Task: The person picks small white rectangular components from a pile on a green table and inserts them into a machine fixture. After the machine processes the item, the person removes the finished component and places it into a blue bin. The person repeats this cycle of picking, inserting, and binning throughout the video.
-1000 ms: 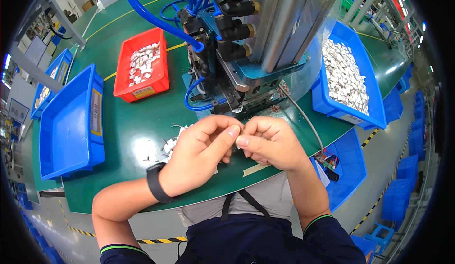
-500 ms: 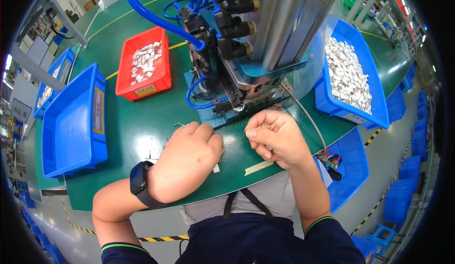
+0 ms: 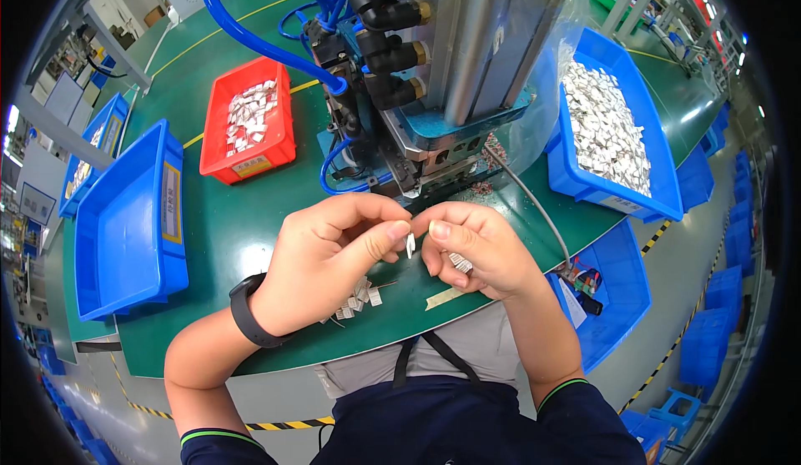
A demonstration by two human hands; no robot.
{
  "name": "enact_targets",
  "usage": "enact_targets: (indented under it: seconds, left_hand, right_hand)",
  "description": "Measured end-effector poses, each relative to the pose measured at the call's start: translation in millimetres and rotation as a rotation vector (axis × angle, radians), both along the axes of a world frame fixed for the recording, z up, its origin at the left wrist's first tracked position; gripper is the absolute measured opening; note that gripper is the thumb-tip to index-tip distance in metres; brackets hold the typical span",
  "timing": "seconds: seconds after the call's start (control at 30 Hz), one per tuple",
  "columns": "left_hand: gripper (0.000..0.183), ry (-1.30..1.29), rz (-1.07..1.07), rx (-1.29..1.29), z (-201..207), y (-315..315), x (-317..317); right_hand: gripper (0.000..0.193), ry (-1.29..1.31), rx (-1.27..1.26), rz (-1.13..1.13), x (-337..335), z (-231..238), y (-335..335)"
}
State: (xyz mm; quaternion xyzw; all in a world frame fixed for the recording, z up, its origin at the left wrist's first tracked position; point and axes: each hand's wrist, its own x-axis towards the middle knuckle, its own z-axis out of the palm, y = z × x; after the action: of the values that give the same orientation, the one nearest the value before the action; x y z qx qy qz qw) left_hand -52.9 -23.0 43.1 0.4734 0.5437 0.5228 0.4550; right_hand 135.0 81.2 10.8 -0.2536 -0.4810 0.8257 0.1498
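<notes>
Your left hand [image 3: 325, 252] pinches a white tag [image 3: 410, 246], your right hand [image 3: 496, 252] curls round more tags [image 3: 460, 262], machine [image 3: 455, 127] looming at twelve o'clock!

The left hand [image 3: 310, 258] blocks part of the white pile [image 3: 359, 298], so no idea how many are there. Its fingers also cover the top of a tiny white piece [image 3: 410, 246]. More white bits [image 3: 460, 262] are half buried in the right hand [image 3: 501, 258]. Machine [image 3: 438, 130] top's chopped off by the upper edge, and the colourful stuff [image 3: 587, 279] lower right is too small to ID.
</notes>
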Motion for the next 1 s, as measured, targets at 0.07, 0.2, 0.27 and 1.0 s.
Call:
enact_targets:
  seconds: [0.07,0.2,0.27,1.0]
  left_hand:
    - [0.011,0.055,0.012,0.090,-5,1,1]
    - [0.012,0.204,0.000,0.298,-18,3,1]
    - [0.011,0.257,-0.023,0.312,-22,5,0]
    - [0.010,0.812,-0.164,0.395,6,-2,0]
  right_hand:
    - [0.034,0.017,-0.021,0.041,1,0,1]
    - [0.027,0.077,-0.091,0.116,2,-1,3]
    - [0.023,0.098,-0.102,0.133,3,-1,3]
    - [0.013,-0.076,0.796,0.081,19,10,-2]
